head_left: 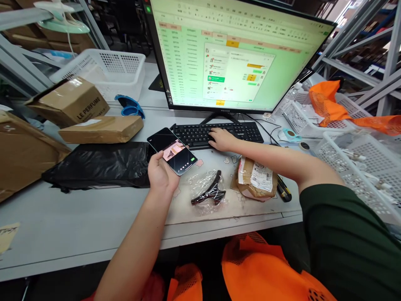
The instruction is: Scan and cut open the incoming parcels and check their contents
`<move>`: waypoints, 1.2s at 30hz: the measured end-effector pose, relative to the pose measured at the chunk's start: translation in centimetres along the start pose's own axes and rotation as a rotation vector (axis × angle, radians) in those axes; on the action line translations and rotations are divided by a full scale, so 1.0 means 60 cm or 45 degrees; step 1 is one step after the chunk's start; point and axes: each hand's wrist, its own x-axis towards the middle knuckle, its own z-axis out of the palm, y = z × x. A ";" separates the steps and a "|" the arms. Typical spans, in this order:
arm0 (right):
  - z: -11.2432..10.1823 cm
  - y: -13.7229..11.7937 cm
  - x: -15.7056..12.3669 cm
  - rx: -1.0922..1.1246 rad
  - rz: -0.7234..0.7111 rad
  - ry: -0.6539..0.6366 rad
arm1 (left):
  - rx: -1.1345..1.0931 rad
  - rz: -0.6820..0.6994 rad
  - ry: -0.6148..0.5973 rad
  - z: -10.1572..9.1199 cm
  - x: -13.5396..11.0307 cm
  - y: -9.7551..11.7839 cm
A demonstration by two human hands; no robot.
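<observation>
My left hand (163,173) is closed around a smartphone (172,151), whose lit screen shows a picture of a dark object. On the black keyboard (197,136) lies my right hand (222,140), fingers stretched over the keys and holding nothing. Between my forearms, a dark brown, branched glossy piece (210,191) rests in a clear plastic bag on the desk mat. To its right sits a small taped brown package (257,179) with white labels, partly under my right forearm. A box cutter (283,190) lies beside that package.
Behind the keyboard stands a large monitor (188,62) with a spreadsheet and a chat window. Cardboard boxes (73,102) and a black plastic parcel (103,165) occupy the left side. White baskets (123,69) stand at the back left and at the right, one holding orange cloth (328,104).
</observation>
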 end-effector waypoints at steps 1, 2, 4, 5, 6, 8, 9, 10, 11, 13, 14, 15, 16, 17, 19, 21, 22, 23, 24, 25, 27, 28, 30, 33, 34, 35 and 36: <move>-0.002 0.006 -0.007 -0.003 -0.005 -0.014 | -0.001 0.001 -0.001 0.000 0.000 0.000; -0.003 0.012 -0.013 -0.006 -0.013 -0.029 | 0.000 -0.004 -0.002 0.001 -0.001 0.000; -0.004 0.018 -0.024 -0.011 -0.033 -0.052 | 0.006 -0.018 0.000 0.002 -0.003 0.000; -0.004 0.020 -0.028 -0.012 -0.042 -0.058 | 0.010 -0.025 0.001 0.003 -0.004 -0.001; -0.004 0.020 -0.031 -0.014 -0.047 -0.061 | 0.014 -0.030 0.006 0.004 -0.004 -0.001; -0.001 0.017 -0.031 -0.022 -0.048 -0.057 | 0.021 -0.045 0.010 0.004 -0.004 -0.002; 0.000 0.015 -0.030 -0.027 -0.045 -0.054 | 0.024 -0.056 0.011 0.003 -0.004 -0.003; 0.002 0.013 -0.027 -0.033 -0.042 -0.050 | 0.025 -0.068 0.013 0.002 -0.004 -0.003; 0.003 0.011 -0.024 -0.037 -0.040 -0.048 | 0.027 -0.075 0.020 0.001 -0.004 -0.003; 0.005 0.006 -0.017 -0.035 -0.039 -0.047 | 0.028 -0.084 0.035 0.001 -0.004 -0.002; 0.005 0.004 -0.013 -0.031 -0.036 -0.045 | 0.029 -0.085 0.042 0.001 -0.005 -0.002; 0.005 0.001 -0.009 -0.025 -0.027 -0.040 | 0.031 -0.089 0.046 0.002 -0.006 -0.002; 0.003 -0.002 -0.005 -0.020 -0.010 -0.032 | 0.036 -0.096 0.045 0.003 -0.007 -0.002; 0.002 -0.007 -0.001 -0.014 0.015 -0.020 | 0.043 -0.104 0.038 0.004 -0.008 -0.002; -0.003 -0.020 0.008 -0.007 0.088 0.009 | 0.062 -0.122 0.023 0.008 -0.010 -0.002; -0.007 -0.039 0.018 -0.022 0.141 0.065 | 0.075 -0.134 0.015 0.010 -0.011 -0.002; -0.008 -0.051 0.023 -0.032 0.131 0.102 | 0.075 -0.132 0.017 0.010 -0.011 -0.002; -0.008 -0.063 0.029 -0.036 0.087 0.135 | 0.072 -0.124 0.019 0.010 -0.010 -0.002; -0.007 -0.076 0.035 -0.031 0.016 0.155 | 0.067 -0.111 0.020 0.009 -0.009 -0.002; -0.005 -0.089 0.042 -0.016 -0.067 0.153 | 0.062 -0.098 0.019 0.008 -0.008 -0.002; 0.000 -0.109 0.055 0.036 -0.183 0.078 | 0.053 -0.068 0.017 0.006 -0.005 -0.002; 0.001 -0.116 0.061 0.060 -0.198 0.023 | 0.050 -0.054 0.017 0.004 -0.004 -0.002; -0.001 -0.115 0.068 0.093 -0.182 -0.059 | 0.050 -0.041 0.013 0.002 -0.003 -0.002; -0.015 -0.078 0.062 0.112 -0.136 -0.016 | 0.060 -0.065 -0.008 -0.001 -0.004 -0.001; -0.022 -0.059 0.055 0.105 -0.118 0.016 | 0.060 -0.074 -0.013 -0.001 -0.004 -0.001; -0.028 -0.038 0.046 0.094 -0.098 0.033 | 0.056 -0.082 -0.015 -0.001 -0.005 -0.001; -0.033 -0.018 0.035 0.077 -0.082 0.028 | 0.049 -0.088 -0.014 0.000 -0.006 -0.001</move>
